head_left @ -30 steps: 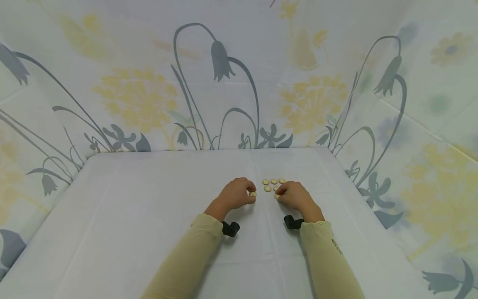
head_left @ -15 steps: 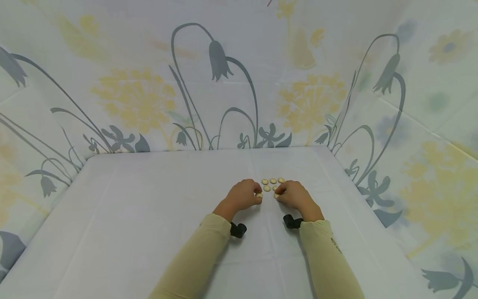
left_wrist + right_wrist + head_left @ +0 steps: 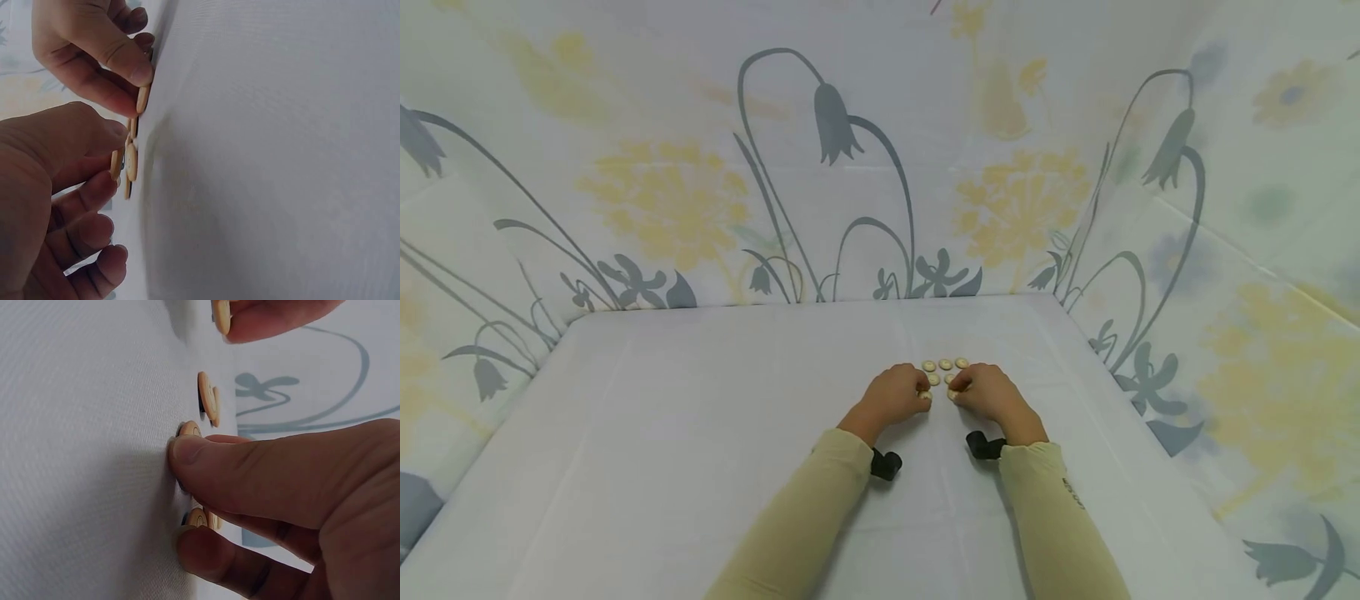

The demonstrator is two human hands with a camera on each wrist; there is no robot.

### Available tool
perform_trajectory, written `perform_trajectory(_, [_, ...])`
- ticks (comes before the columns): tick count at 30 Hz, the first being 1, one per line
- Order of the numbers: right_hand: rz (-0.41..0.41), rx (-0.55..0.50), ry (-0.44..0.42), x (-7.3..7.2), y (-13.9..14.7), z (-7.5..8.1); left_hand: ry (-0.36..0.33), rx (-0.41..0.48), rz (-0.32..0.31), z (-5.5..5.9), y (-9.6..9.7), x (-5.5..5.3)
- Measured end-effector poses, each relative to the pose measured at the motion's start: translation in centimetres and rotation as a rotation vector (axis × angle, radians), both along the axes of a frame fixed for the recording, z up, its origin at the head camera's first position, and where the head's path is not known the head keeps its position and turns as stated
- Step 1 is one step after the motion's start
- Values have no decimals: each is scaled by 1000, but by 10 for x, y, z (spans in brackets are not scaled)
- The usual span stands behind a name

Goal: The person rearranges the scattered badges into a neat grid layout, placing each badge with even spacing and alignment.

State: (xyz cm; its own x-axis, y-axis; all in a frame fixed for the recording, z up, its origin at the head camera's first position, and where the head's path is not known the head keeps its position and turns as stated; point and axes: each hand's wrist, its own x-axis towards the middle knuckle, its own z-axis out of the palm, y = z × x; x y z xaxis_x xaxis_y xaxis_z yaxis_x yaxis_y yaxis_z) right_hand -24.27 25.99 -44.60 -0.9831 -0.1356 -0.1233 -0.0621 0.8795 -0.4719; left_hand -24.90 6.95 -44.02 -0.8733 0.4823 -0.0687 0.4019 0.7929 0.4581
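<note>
My left hand (image 3: 891, 393) pinches a small round wooden disc (image 3: 116, 164) between thumb and forefinger, on edge and apart from the cloth in the left wrist view. Just to the right, my right hand (image 3: 995, 396) holds another wooden disc (image 3: 189, 429) by thumb and fingers, down at the cloth. Beyond the hands lie several like discs in short rows; the back row includes a middle disc (image 3: 945, 364), and nearer is a second-row disc (image 3: 934, 380). Pale tops with a ring mark and dark undersides show in the right wrist view. My right fingers partly hide some discs.
A white cloth (image 3: 715, 433) with faint creases covers the table. Flower-printed curtains (image 3: 670, 208) rise along its back and sides. Black wrist cameras, the left one (image 3: 886, 465) and the right one (image 3: 985, 446), stick out inward below the hands.
My left hand has moved right with its disc, closing most of the distance to my right hand. The right hand has stayed nearly in place, pinching its disc. The head view has shifted slightly.
</note>
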Motion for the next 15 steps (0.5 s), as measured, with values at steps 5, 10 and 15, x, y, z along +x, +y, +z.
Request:
perform_trajectory(5, [-2,-21,-7,0,0,-1,3,4,-11,0,6,0])
perform_trajectory(10, [4,-14,-1,0,0,-1,-1,14,-12,-3,10,-1])
perform_trajectory(15, [-2,-11,4,-1,2,0,-1,22,-5,-7,14,-4])
